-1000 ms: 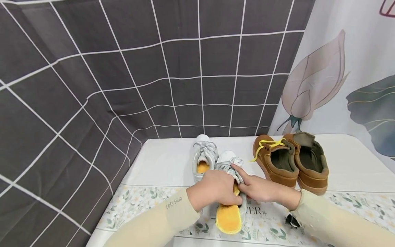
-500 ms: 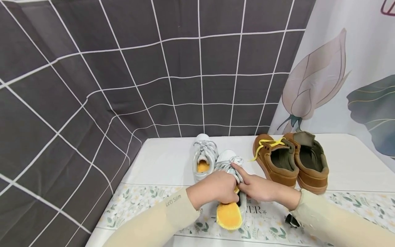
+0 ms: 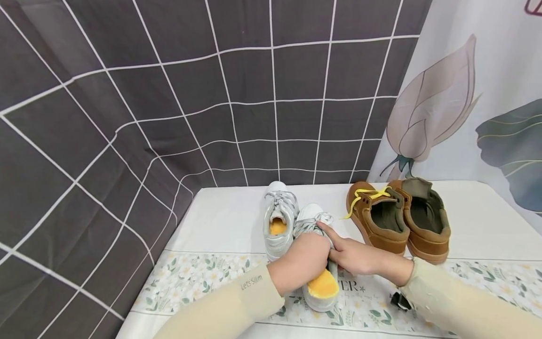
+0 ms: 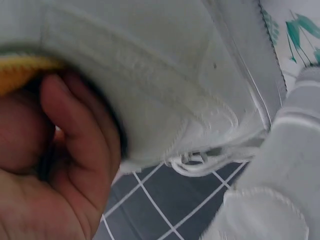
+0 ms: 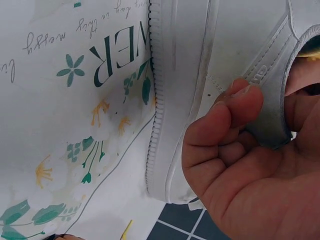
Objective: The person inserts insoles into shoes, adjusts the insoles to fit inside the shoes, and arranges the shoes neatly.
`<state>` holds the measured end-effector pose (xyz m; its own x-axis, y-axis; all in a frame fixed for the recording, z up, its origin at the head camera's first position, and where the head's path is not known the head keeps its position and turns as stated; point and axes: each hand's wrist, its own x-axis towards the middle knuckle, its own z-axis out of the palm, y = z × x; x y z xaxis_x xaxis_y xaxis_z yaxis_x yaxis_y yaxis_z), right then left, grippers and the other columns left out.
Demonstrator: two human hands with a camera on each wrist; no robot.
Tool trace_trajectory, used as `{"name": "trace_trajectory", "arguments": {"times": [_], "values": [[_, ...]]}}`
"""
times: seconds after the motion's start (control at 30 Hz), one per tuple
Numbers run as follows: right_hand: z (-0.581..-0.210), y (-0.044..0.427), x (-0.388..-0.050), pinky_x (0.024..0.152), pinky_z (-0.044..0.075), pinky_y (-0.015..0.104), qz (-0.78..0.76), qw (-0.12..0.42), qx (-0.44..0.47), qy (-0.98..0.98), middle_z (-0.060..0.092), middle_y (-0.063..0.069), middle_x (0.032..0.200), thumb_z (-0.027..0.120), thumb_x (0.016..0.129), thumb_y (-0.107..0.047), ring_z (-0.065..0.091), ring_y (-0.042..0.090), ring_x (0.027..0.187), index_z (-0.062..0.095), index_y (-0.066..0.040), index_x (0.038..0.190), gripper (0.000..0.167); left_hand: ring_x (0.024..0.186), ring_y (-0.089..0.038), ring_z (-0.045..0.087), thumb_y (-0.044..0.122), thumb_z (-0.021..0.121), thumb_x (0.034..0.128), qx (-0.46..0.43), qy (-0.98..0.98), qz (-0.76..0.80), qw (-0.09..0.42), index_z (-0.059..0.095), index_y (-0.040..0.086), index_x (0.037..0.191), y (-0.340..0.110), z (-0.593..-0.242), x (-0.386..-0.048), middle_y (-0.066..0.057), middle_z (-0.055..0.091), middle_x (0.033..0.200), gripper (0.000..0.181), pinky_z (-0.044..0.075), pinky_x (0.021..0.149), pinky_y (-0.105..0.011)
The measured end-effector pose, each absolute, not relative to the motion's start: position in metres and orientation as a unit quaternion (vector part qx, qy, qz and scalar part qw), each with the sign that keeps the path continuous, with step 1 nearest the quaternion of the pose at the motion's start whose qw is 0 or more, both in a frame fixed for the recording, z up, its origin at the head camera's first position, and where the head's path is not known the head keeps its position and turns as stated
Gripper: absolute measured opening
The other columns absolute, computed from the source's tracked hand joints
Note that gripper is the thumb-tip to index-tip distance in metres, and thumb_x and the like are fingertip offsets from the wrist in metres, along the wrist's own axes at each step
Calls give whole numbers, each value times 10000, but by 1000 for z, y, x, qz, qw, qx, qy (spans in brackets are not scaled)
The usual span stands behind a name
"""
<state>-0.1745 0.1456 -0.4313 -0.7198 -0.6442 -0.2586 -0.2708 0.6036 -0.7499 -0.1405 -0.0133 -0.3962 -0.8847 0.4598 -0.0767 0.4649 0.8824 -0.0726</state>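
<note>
My left hand (image 3: 306,258) reaches into the opening of a white lace-up sneaker (image 3: 321,302), its fingers curled at a fuzzy yellow insole (image 3: 323,284). The insole's rear end shows over the heel; its front is hidden inside the shoe and under the hand. In the left wrist view, bent fingers (image 4: 82,117) lie beside the insole's edge (image 4: 25,72). My right hand (image 3: 354,254) steadies the same sneaker from the right. The right wrist view has its thumb and fingers pinching the shoe's side (image 5: 270,110) near the collar.
Left of it stands the matching white sneaker (image 3: 273,242), with a yellow insole (image 3: 278,227) inside. Brown shoes, one with yellow laces (image 3: 372,193), stand at the right. A small black object (image 3: 400,301) lies by the right sleeve. Dark gridded cloth (image 3: 237,94) hangs behind the table (image 3: 228,216).
My left hand has moved deeper into the sneaker, and the insole has slid forward with it, so less of it sticks out behind. The right hand keeps its place.
</note>
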Motion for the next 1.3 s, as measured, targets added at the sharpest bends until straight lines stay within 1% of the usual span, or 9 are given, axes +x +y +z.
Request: {"name": "trace_trajectory", "arguments": {"times": [0.13, 0.23, 0.37, 0.5, 0.6, 0.77, 0.97, 1.2, 1.3], "values": [[-431, 147, -175, 522, 458, 293, -361, 256, -276, 853, 559, 44, 621, 390, 1080, -238, 472, 124, 473, 2, -212, 1624, 669, 685, -73, 624, 175, 707, 880, 228, 971, -75, -5, 718, 220, 818, -7, -404, -142, 71, 652, 696, 78, 541, 611, -248], [-431, 146, -175, 506, 451, 294, -370, 257, -273, 850, 570, 59, 638, 389, 1071, -209, 471, 129, 475, 8, -207, 1624, 672, 636, -80, 596, 207, 713, 877, 220, 974, -64, -1, 704, 220, 769, -8, -407, -145, 68, 633, 671, 109, 514, 559, -255], [-430, 144, -175, 513, 438, 290, -367, 258, -273, 851, 600, 78, 672, 383, 1061, -185, 481, 137, 501, 2, -201, 1625, 680, 588, -103, 535, 312, 715, 874, 201, 977, -34, 61, 659, 215, 677, -13, -400, -150, 54, 594, 647, 226, 465, 492, -280], [-430, 144, -174, 528, 411, 277, -345, 244, -288, 859, 555, 5, 627, 392, 1059, -177, 453, 124, 501, -5, -170, 1623, 690, 614, -114, 535, 418, 698, 859, 205, 970, -22, 129, 625, 213, 640, -15, -389, -150, 47, 588, 649, 309, 458, 523, -283], [-429, 144, -174, 528, 408, 275, -340, 242, -288, 862, 518, -23, 602, 393, 1056, -170, 433, 116, 492, -3, -173, 1623, 691, 622, -112, 538, 414, 708, 840, 218, 966, -10, 142, 601, 210, 616, -16, -385, -149, 49, 589, 646, 321, 454, 551, -275], [-429, 144, -172, 517, 428, 288, -349, 245, -277, 861, 586, 52, 638, 388, 1051, -158, 492, 139, 513, 8, -182, 1624, 688, 602, -113, 525, 280, 753, 810, 240, 960, -10, 142, 597, 198, 634, -16, -391, -148, 44, 589, 651, 249, 450, 532, -269], [-432, 144, -170, 521, 428, 288, -352, 243, -277, 861, 544, 12, 608, 393, 1053, -161, 479, 132, 507, 12, -170, 1623, 686, 593, -107, 524, 213, 762, 796, 243, 965, -24, 100, 650, 184, 686, -13, -401, -145, 39, 602, 665, 160, 457, 516, -260], [-434, 145, -170, 769, 450, 339, -325, 204, -293, 876, 494, -48, 627, 405, 1070, -217, 558, 121, 681, 33, -124, 1618, 668, 612, -91, 613, 268, 762, 819, 231, 970, -65, -21, 654, 233, 688, -7, -418, -137, 80, 619, 650, 173, 515, 492, -267], [-434, 145, -170, 786, 451, 355, -330, 203, -292, 874, 505, -38, 636, 403, 1075, -231, 569, 136, 703, 27, -129, 1619, 669, 636, -99, 635, 302, 767, 811, 222, 970, -88, -38, 669, 261, 708, -6, -421, -136, 95, 639, 676, 148, 531, 507, -280]]}}
